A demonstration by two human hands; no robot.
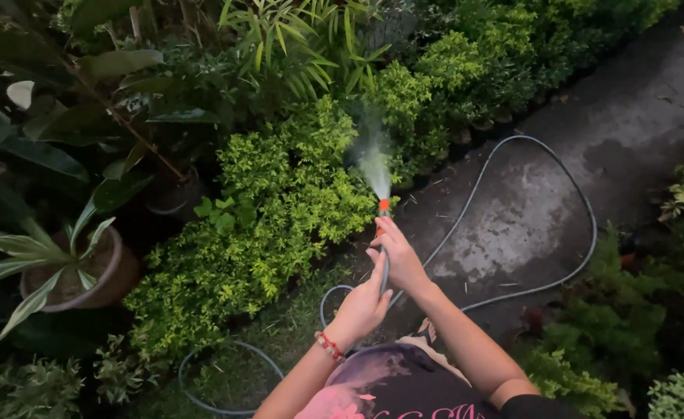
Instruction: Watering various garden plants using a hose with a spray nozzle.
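Both forearms are seen bare. A red beaded bracelet [329,345] is worn on the left wrist. A short black sleeve [532,406] is seen on the right arm, and a dark shirt [404,388] printed in pink is worn.

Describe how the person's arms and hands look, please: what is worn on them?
Both forearms are bare, without gloves. The left hand has a red beaded bracelet around its wrist. The right hand wears nothing visible; a black short sleeve ends at its upper arm. No watch or rings can be seen.
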